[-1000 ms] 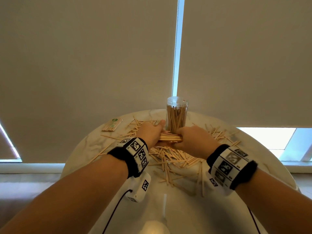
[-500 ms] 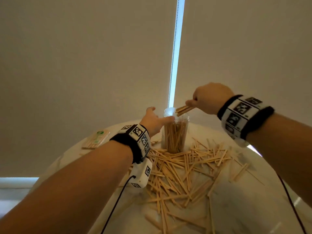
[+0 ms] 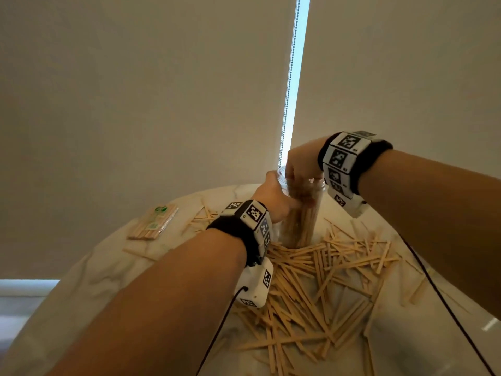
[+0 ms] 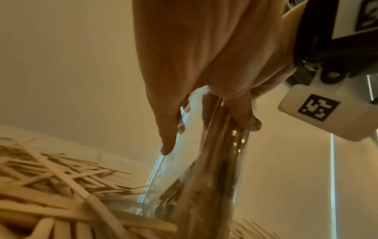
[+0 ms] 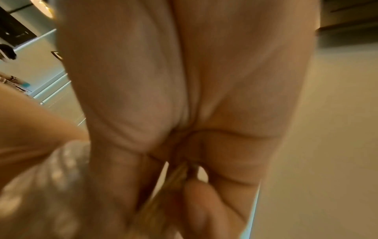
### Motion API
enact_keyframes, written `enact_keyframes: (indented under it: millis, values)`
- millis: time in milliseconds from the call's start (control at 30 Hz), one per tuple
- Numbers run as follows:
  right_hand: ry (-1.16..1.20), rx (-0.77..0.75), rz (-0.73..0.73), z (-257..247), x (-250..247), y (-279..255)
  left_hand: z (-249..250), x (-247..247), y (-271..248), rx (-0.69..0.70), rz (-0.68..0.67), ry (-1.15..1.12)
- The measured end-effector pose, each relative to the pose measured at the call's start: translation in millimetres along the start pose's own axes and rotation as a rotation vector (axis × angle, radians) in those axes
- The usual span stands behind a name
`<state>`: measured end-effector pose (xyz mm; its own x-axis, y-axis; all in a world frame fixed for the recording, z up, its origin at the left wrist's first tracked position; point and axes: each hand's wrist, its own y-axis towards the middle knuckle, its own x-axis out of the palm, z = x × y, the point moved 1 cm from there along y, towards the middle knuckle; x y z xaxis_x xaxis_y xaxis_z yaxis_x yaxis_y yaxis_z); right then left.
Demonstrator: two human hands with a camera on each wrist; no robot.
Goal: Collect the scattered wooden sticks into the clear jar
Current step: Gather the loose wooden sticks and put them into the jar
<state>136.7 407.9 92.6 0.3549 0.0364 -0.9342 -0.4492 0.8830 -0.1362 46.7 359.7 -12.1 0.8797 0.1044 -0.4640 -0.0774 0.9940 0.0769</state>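
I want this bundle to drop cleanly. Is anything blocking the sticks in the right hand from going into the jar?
Nothing visible. The right hand pinches its sticks at the open mouth of the clear jar, no lid on it. The left hand grips the jar's side, clear of the opening.

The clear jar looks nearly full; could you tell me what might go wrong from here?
1. The clear jar is packed with sticks, so the bundle pinched by the right hand may jam at the mouth or spill.
2. Pushing down could tip the jar, though the left hand steadies it.
3. The loose sticks piled at its base could be scattered further.
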Motion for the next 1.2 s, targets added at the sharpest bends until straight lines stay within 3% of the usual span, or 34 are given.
enact_keyframes:
  millis: [133,300,400,500,667,733,800,900,1000,1100,1200]
  values:
    - [-0.168,-0.016,0.074,-5.4,3.7,11.8,-6.2,1.2,3.5,-0.026,0.014,0.032]
    - [0.094,-0.033,-0.112,-9.4,1.9,1.9,-2.7,0.7,-9.8,-0.012,0.034,-0.011]
    - [0.164,-0.042,-0.012,0.0,3.3,-8.2,-5.1,3.9,-6.1,-0.032,0.057,0.021]
    - [0.391,-0.03,0.083,7.2,-0.9,-29.4,0.6,2.8,-14.2,-0.033,0.034,0.073]
    - [0.471,-0.013,0.434,8.0,1.6,-83.4,12.7,-26.8,-64.3,-0.124,-0.019,0.301]
    - [0.524,-0.025,0.463,-2.5,12.8,-111.4,9.5,-44.8,-89.4,-0.154,-0.022,0.307]
    - [0.516,-0.051,0.358,-21.5,32.5,-135.2,0.6,-62.1,-116.5,-0.194,-0.023,0.32]
    - [0.421,-0.086,0.066,-61.4,68.6,-164.1,-13.0,-82.1,-159.2,-0.268,-0.052,0.473]
    - [0.27,-0.081,-0.194,-92.4,93.1,-185.3,-22.6,-88.2,-203.5,-0.364,-0.16,0.682]
    - [0.173,-0.054,-0.269,-113.2,110.0,-193.8,-29.7,-79.8,-239.4,-0.453,-0.309,0.884]
    - [0.177,0.017,-0.244,-121.8,118.2,-189.9,-34.9,-68.0,-254.8,-0.404,-0.277,0.983]
